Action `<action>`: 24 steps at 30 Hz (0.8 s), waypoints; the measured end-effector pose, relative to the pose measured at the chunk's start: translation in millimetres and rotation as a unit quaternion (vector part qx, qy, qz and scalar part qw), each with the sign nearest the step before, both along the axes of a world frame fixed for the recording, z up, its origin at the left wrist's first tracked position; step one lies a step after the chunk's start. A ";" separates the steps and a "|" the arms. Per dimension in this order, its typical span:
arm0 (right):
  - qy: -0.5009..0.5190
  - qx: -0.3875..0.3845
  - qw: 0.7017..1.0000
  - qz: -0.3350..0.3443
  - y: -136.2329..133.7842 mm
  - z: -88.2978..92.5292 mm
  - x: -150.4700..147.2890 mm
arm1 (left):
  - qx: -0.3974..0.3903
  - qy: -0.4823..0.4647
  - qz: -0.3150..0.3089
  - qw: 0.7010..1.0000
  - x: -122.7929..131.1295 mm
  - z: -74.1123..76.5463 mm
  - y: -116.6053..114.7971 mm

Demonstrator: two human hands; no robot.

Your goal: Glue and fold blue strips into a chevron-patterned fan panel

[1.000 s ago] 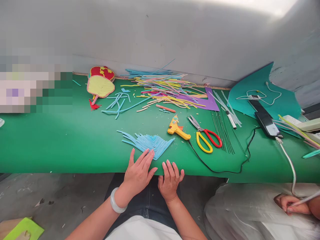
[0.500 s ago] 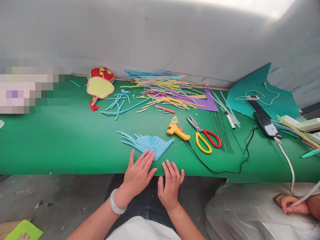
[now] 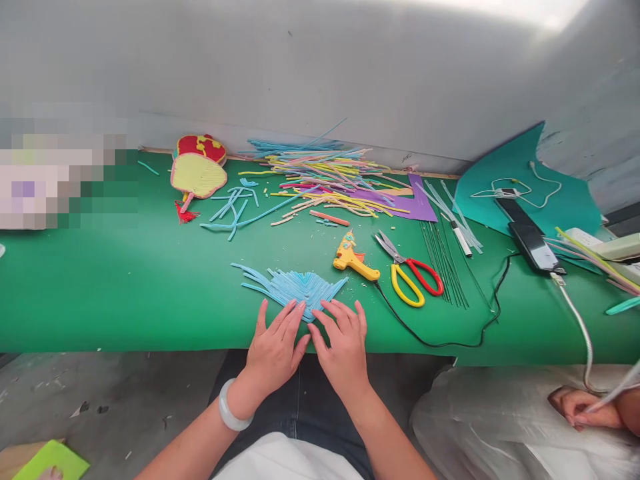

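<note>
A fan-shaped piece of blue fuzzy strips [image 3: 295,285] lies flat on the green table [image 3: 150,293] in front of me. The strips meet in a V, and several longer ends stick out to the left. My left hand [image 3: 277,343], with a pale bangle at the wrist, rests its outstretched fingertips on the lower left edge of the piece. My right hand [image 3: 343,343] lies with fingers spread, their tips at the lower right edge. Beyond the right hand are a yellow glue gun [image 3: 353,257] and scissors [image 3: 407,270] with one yellow and one red handle.
Colored fuzzy strips [image 3: 325,173] are piled at the back over a purple sheet [image 3: 423,203]. Fan-shaped crafts [image 3: 199,175] lie back left. Thin green wires [image 3: 445,267], a marker [image 3: 461,239] and a black phone [image 3: 534,247] are right. The gun's cord [image 3: 445,345] curves along the front. Another person's hand [image 3: 583,408] is lower right.
My right hand has moved up and left, from beside the blue piece to its lower right edge. My left hand has stayed nearly in place.
</note>
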State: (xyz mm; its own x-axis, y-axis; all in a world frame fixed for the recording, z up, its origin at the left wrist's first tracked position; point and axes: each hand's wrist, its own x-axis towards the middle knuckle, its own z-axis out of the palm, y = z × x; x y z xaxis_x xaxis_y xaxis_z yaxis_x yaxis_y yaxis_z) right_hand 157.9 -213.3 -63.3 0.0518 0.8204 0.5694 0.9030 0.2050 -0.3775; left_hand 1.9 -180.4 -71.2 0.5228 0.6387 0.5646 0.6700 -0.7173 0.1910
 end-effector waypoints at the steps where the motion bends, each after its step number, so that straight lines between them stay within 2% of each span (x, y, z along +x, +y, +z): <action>1: -0.005 -0.002 1.000 0.001 2.5 -0.5 1.0 | -0.004 0.000 -0.002 1.000 -0.1 0.2 -0.1; 16: 0.018 -0.019 1.000 -0.004 5.8 -5.1 1.1 | -0.008 0.010 -0.004 1.000 0.2 0.2 1.3; 24: -0.018 -0.031 0.999 -0.006 14.9 2.8 28.8 | -0.019 0.003 -0.006 1.000 0.9 -2.9 1.5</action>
State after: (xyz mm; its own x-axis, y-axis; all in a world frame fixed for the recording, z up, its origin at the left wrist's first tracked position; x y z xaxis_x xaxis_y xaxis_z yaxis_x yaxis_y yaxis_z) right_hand 186.6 -198.4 -60.5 0.0431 0.8535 0.5193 0.9183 0.1708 -0.3570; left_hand 2.8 -179.0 -74.1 0.5336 0.6529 0.5376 0.6623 -0.7179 0.2144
